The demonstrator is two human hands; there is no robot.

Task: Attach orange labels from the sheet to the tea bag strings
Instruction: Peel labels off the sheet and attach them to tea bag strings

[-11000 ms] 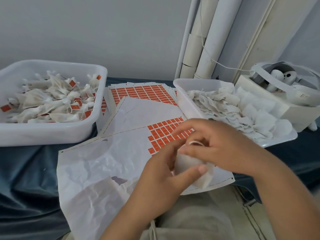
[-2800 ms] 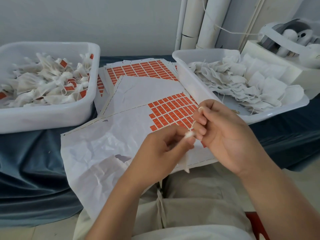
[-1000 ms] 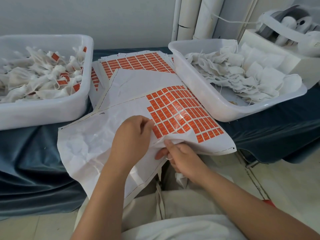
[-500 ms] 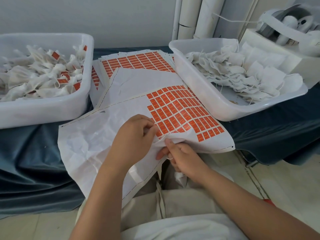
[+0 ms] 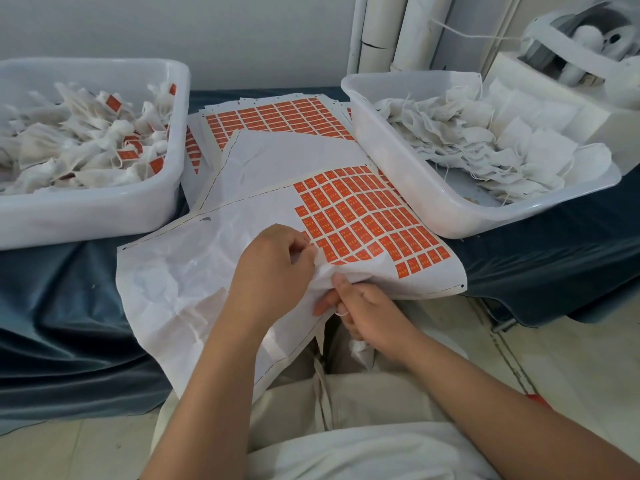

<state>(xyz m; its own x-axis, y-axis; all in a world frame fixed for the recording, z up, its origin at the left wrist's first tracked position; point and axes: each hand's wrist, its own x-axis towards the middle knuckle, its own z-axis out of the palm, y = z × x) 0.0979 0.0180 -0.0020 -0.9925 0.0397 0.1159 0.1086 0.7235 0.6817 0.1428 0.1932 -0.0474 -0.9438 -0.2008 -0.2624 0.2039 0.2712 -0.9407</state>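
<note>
The label sheet (image 5: pixel 194 271) lies crumpled on the worktop (image 5: pixel 52 306), which is draped in dark blue cloth, and its near edge hangs over the front towards the person's lap. Most of the sheet is bare white backing. The remaining orange labels (image 5: pixel 360 216) form 1 block on its right half.

The left hand (image 5: pixel 273 268) rests on the sheet with its fingers curled, thumb and fingertips pinched together at the near-left corner of the orange block. Whether a label is already lifted there cannot be told. The right hand (image 5: pixel 367 317) grips the sheet's front edge just beside the left hand, thumb on top and fingers underneath, so the paper bunches up between the 2 hands. A tea bag (image 5: pixel 360 351) hangs below the right hand's curled lower fingers, and its string (image 5: pixel 341 311) loops round 1 finger.

2 white plastic tubs flank the sheet. The left tub (image 5: pixel 93 209) holds tea bags that carry orange labels — the right tub (image 5: pixel 398 168) holds plain tea bags with loose strings, and its near wall touches the sheet's right edge. Between the tubs, behind the sheet in use, lies a stack of label sheets (image 5: pixel 277 116) with the top sheet full. White tubes (image 5: pixel 415 29) stand against the wall behind the right tub.
</note>
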